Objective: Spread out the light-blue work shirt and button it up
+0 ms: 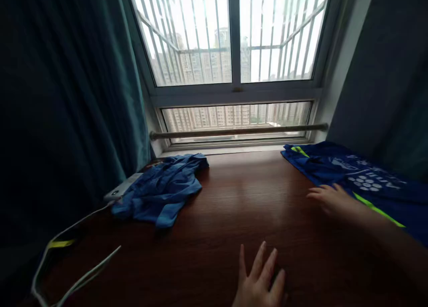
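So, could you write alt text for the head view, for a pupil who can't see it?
A person's left hand is spread over a brown wooden surface, and the right hand is at the edge of a dark blue garment. A crumpled, lighter blue garment lies at left; behind is a barred window.

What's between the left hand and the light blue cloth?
Just bare brown wooden surface between the left hand and the light blue cloth, per the head view.
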A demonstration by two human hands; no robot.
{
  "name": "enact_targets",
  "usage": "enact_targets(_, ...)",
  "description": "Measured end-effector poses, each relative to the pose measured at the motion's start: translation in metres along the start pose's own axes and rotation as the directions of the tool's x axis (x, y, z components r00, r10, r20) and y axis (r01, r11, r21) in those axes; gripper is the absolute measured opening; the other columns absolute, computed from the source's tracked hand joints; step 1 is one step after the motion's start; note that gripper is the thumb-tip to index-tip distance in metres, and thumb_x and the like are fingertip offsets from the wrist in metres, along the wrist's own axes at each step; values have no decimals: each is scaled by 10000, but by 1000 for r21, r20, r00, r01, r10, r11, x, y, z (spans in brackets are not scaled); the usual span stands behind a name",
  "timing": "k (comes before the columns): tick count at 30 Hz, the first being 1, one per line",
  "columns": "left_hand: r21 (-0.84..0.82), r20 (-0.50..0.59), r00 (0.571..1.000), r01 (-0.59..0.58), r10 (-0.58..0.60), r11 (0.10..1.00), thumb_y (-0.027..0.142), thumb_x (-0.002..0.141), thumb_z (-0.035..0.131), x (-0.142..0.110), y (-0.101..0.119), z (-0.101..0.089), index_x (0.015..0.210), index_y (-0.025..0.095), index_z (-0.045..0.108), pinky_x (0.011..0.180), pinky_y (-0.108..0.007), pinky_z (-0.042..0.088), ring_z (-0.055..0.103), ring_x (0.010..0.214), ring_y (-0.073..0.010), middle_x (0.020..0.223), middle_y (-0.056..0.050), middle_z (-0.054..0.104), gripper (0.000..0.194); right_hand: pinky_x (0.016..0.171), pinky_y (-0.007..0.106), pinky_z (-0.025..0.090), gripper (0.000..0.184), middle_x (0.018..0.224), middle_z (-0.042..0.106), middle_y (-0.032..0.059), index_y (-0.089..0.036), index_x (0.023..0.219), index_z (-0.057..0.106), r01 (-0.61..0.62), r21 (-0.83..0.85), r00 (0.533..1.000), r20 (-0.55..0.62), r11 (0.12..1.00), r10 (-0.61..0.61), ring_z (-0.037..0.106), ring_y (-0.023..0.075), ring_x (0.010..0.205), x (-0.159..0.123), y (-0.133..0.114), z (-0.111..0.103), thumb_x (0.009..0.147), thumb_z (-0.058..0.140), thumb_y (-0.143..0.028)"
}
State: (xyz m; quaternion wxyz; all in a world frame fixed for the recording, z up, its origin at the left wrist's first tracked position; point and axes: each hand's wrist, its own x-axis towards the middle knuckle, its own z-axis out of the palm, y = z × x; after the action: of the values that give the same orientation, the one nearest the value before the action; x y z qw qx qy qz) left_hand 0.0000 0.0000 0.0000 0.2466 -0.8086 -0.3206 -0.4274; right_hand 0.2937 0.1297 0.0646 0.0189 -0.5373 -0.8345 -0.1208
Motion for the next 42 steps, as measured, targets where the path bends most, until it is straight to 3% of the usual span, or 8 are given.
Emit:
enact_targets(5,19,39,999,-27,26,999,361,720,545,-1,-1,-3,798,232,605,1020,-534,-2,490,1079,-244,1042,-50,619,162,916,429,321,273,1171,518,73,-216,1027,572,498,126,855,-241,858,-460,443,226,1083,56,-135,-27,788,451,-164)
enact_targets(10,19,34,999,1,-1,1000,367,726,537,-4,0,2,790,234,613,1024,-520,-22,472,1097,-249,1026,-54,624,166,913,384,362,260,1190,499,100,-160,1058,541,727,84,633,-469,682,-616,418,203,1111,70,-177,-8,840,401,-175)
enact_targets(15,-163,316,948,10,43,987,317,777,490,-7,-10,-15,963,259,582,1005,-475,218,415,1159,-236,1168,-58,543,215,860,342,419,258,1101,555,106,-146,1031,546,671,234,700,-510,703,-499,472,186,1045,66,-165,9,816,403,-129)
enact_targets(21,38,777,559,419,-291,907,348,767,486,21,-75,-64,1247,239,385,972,-437,304,282,1238,-267,1337,-89,349,502,856,329,419,230,1033,582,85,-164,976,565,642,355,745,-497,679,-445,492,179,1006,66,-164,10,812,408,-124)
enact_targets(26,693,399,475,404,-785,597,373,781,445,28,-180,-37,1275,142,343,826,-643,269,225,1198,-428,1344,-201,270,555,809,285,429,188,936,601,68,-168,879,584,636,426,763,-475,644,-440,523,155,924,69,-164,11,815,413,-121)
enact_targets(30,830,180,391,433,-903,353,260,807,388,22,-248,-2,1191,96,430,710,-562,366,442,1008,-395,1209,-253,387,419,785,274,432,179,890,606,60,-165,834,583,634,442,768,-460,635,-446,531,149,880,70,-163,13,807,415,-110)
enact_targets(36,702,392,535,351,-748,619,137,775,374,32,-250,32,1042,162,534,696,-384,410,496,886,-260,995,-141,505,313,785,277,446,179,915,605,54,-171,842,584,633,439,764,-489,638,-421,535,147,877,70,-163,15,793,426,-104)
enact_targets(42,198,613,758,127,-224,972,162,709,477,43,-188,32,1123,214,485,828,-355,395,455,958,-219,1090,-71,501,417,910,377,401,330,1185,481,96,-184,1133,480,511,449,755,-642,733,-133,416,203,1109,77,-154,13,814,400,-144)
